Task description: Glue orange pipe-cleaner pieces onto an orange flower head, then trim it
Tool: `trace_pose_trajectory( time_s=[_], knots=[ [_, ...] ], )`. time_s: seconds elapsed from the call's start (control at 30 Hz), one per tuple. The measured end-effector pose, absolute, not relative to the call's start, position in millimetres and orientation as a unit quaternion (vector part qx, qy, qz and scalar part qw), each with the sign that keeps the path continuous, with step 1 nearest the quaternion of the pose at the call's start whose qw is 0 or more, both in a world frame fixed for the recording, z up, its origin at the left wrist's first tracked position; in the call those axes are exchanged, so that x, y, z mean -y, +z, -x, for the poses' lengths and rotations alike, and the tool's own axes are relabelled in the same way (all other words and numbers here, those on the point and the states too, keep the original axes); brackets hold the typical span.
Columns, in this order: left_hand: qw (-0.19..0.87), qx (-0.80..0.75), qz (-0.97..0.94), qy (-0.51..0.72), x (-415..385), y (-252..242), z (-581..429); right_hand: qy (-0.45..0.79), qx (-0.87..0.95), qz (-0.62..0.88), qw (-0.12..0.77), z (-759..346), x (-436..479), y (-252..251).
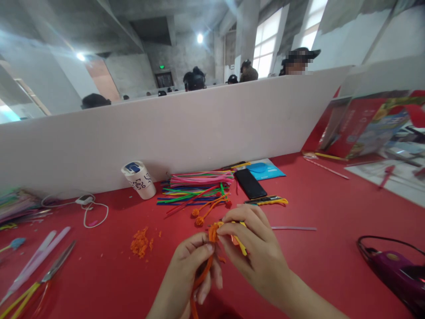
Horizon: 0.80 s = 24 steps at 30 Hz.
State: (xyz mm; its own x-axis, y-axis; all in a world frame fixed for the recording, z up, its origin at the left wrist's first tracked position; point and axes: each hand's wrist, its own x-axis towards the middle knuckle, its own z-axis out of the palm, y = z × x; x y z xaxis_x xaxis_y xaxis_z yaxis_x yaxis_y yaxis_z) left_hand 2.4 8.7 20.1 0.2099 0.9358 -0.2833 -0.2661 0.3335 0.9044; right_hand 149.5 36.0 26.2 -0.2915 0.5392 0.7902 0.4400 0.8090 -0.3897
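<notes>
My left hand (191, 270) is closed around an orange pipe cleaner (203, 272), its stem running down through my fingers. My right hand (254, 246) pinches the curled orange top of that pipe cleaner (213, 230), and a yellow piece (241, 246) pokes out under its fingers. Both hands meet above the red table (315, 257). Just beyond them lie two orange pipe cleaners with coiled ends (206, 210) and a stack of coloured pipe cleaners (195, 186).
A paper cup (139, 179) leans at the white partition (199, 128). A black phone (249, 183) lies on a blue sheet (270, 170). Orange fluff (140, 242), scissors (55, 268), a white cable (91, 208), a purple tool (395, 266) and a red box (365, 124) surround me. Other people sit behind the partition.
</notes>
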Motion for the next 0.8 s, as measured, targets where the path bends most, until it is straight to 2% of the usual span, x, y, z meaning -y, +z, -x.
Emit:
trace_pose_trajectory(
  time_s=[0.2, 0.27, 0.37, 0.4, 0.6, 0.8],
  knots=[
    [0.721, -0.406, -0.297, 0.477, -10.8, 21.8, 1.8, 0.075, 0.774, 0.347, 0.525, -160.7, -40.9, 32.0],
    [0.736, -0.38, -0.274, 0.488, -11.3, 22.2, 3.6, 0.112, 0.779, 0.408, 0.463, -166.0, -47.6, 29.5],
    [0.761, -0.341, -0.249, 0.493, -12.5, 21.4, 5.5, 0.175, 0.792, 0.523, 0.261, -170.3, -58.7, 15.9],
    [0.77, -0.33, -0.24, 0.49, -12.8, 20.8, 5.9, 0.184, 0.792, 0.536, 0.228, -170.9, -61.4, 8.9],
    [0.776, -0.322, -0.227, 0.492, -13.3, 20.8, 6.9, 0.151, 0.745, 0.642, 0.095, -177.5, -64.4, -37.9],
    [0.648, -0.432, -0.34, 0.527, -11.8, 21.3, 1.3, 0.168, 0.72, 0.672, 0.033, -177.7, -73.9, -68.2]
  ],
)
